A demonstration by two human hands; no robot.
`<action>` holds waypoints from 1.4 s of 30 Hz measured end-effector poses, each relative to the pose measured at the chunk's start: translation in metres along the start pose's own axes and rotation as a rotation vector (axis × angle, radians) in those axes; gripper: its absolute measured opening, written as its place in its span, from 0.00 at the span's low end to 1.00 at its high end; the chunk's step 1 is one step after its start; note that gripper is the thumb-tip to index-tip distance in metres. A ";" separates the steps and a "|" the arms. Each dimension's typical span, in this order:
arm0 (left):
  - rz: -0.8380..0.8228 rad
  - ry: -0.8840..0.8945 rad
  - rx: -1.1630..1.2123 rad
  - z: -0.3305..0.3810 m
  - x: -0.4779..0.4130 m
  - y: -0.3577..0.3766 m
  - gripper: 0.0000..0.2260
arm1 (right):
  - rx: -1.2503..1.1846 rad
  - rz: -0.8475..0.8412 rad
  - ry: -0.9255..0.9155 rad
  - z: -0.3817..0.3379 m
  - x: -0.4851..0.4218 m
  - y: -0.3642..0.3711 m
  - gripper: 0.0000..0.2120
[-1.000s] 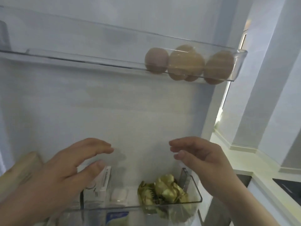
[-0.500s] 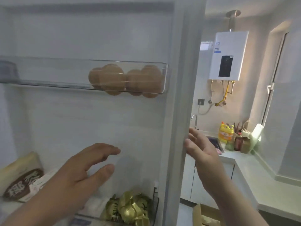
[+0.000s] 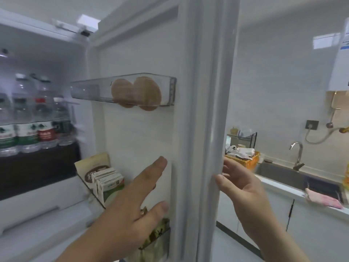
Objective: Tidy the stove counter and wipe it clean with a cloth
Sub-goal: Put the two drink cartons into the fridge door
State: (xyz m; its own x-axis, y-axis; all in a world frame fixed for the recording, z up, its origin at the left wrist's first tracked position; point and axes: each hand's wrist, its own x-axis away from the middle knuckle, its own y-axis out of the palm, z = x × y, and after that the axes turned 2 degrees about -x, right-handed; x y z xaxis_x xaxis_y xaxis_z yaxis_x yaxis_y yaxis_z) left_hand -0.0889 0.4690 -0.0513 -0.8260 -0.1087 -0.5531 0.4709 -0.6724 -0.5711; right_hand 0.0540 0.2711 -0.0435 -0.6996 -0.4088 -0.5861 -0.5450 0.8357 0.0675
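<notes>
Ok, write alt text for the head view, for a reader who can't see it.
An open fridge door with two bare hands at it: left hand flat toward the inner lining, right hand straddling the door's edge. Eggs sit in its upper shelf; a pink cloth lies by the sink at right.

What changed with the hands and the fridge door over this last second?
The right hand moved right, from before the inner face to the white fridge door's outer edge, thumb against it, fingers behind. The left hand stayed open before the inner face; brown eggs stayed in the clear plastic door shelf.
</notes>
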 end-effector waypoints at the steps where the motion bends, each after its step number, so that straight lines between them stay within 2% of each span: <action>1: 0.006 -0.001 -0.030 0.004 0.006 -0.001 0.31 | -0.030 -0.028 -0.004 -0.001 0.004 0.004 0.19; 8: 0.232 -0.104 -0.077 0.021 0.057 -0.021 0.31 | -0.207 -0.247 -0.003 -0.008 0.027 0.044 0.14; 12: 0.325 -0.178 -0.093 0.025 0.079 -0.037 0.28 | -0.164 -0.340 -0.034 -0.003 0.032 0.070 0.16; 14: 0.362 -0.238 -0.078 0.032 0.087 -0.044 0.25 | -0.131 -0.356 -0.045 -0.001 0.033 0.085 0.21; 16: 0.396 -0.275 -0.050 0.035 0.096 -0.051 0.28 | -0.099 -0.390 -0.048 0.001 0.034 0.101 0.30; 17: 0.410 -0.292 -0.043 0.034 0.101 -0.055 0.29 | -0.082 -0.410 -0.056 0.001 0.035 0.110 0.31; 21: 0.467 -0.363 -0.106 0.034 0.116 -0.069 0.34 | -0.048 -0.441 -0.119 -0.003 0.037 0.142 0.21; 25: 0.528 -0.346 -0.205 0.035 0.129 -0.080 0.35 | -0.002 -0.473 -0.142 -0.009 0.037 0.172 0.17; 33: 0.648 -0.415 -0.301 0.035 0.142 -0.106 0.41 | 0.074 -0.514 -0.319 -0.002 0.029 0.218 0.19; 39: 0.687 -0.463 -0.371 0.025 0.153 -0.134 0.48 | 0.039 -0.568 -0.361 0.007 0.022 0.247 0.18; 42: 0.721 -0.437 -0.381 0.017 0.154 -0.148 0.40 | 0.050 -0.591 -0.380 0.014 0.018 0.262 0.18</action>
State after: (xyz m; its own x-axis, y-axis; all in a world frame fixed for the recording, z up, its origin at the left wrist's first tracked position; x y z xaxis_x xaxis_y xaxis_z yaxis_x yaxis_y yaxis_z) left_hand -0.2909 0.5392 -0.0413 -0.3001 -0.7259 -0.6189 0.9228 -0.0567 -0.3810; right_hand -0.0952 0.4880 -0.0473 -0.0777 -0.6506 -0.7554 -0.7558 0.5326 -0.3809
